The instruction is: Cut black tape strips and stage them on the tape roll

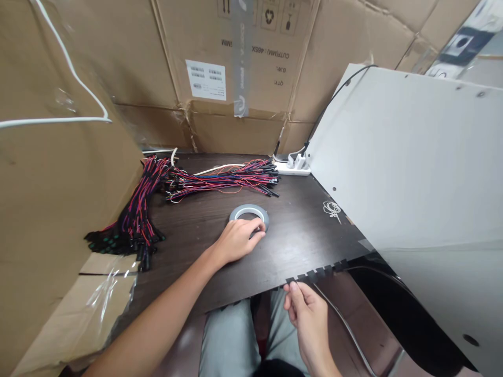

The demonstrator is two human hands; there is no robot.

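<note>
A grey roll of tape (249, 212) lies flat on the dark wooden board (220, 262). My left hand (236, 240) rests on the roll's near edge with its fingers curled over it. At the board's near edge, several short black tape strips (318, 272) hang in a row. My right hand (310, 319) is below them, its fingers pinched on the leftmost strip's end. A bundle of red and black wires (223, 180) with black connectors lies at the back, and a second bundle (133, 220) lies at the left.
Cardboard walls (51, 183) close in the left and back. A white panel (412, 173) stands at the right. A white power strip (293, 166) sits at the back, with a small coil of thin wire (332, 209) near the panel. My knees show below the board.
</note>
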